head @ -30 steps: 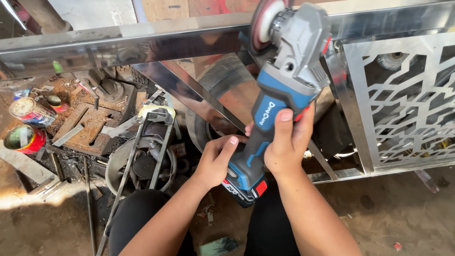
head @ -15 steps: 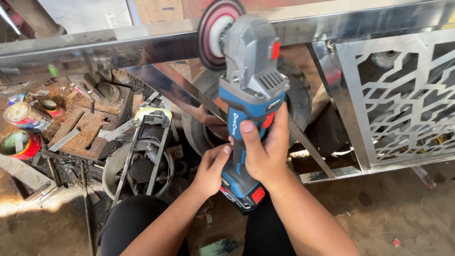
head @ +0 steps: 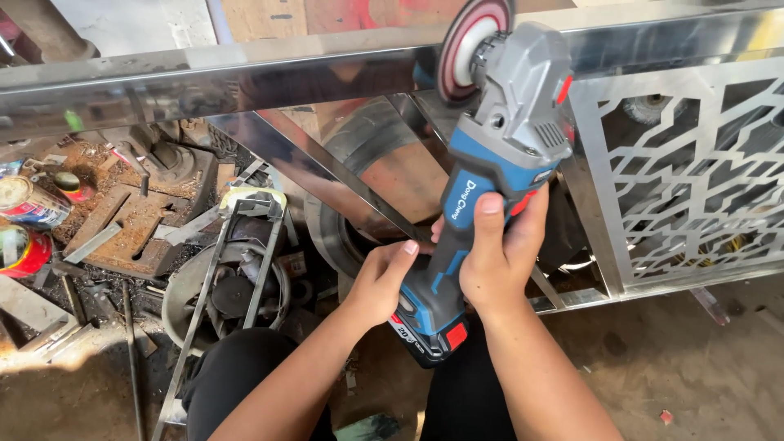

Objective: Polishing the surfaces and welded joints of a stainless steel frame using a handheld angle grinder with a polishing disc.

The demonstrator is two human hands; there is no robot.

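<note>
**Cordless grinder moved left along the steel rail, both hands on the body**

Obs. 1: The angle grinder (head: 490,175), blue and grey, points up and away from the person. Its disc (head: 471,47) stands at the polished steel rail (head: 245,77); contact cannot be confirmed from this angle. A second ago the disc and head sat further to the right in the view, then further left half a second ago; now the head sits close against the rail, beside the patterned cut-out panel (head: 678,171). Judgement: the tool is being placed and re-angled along the rail, not yet settled into one steady pass.

Obs. 2: Right hand (head: 498,257) wraps the blue handle mid-body, fingers (head: 488,214) curled around it, thumb on the near side. Firm grip.

Obs. 3: Left hand (head: 382,282) is at the lower end, fingers bent against the handle just above the battery pack (head: 426,327), steadying more than clamping. Both hands lie below the head and well apart from the disc.

Surroundings: rusty metal scrap (head: 131,220) and paint tins (head: 28,204) lie on the floor to the left; dusty ground (head: 694,367) to the right.
</note>
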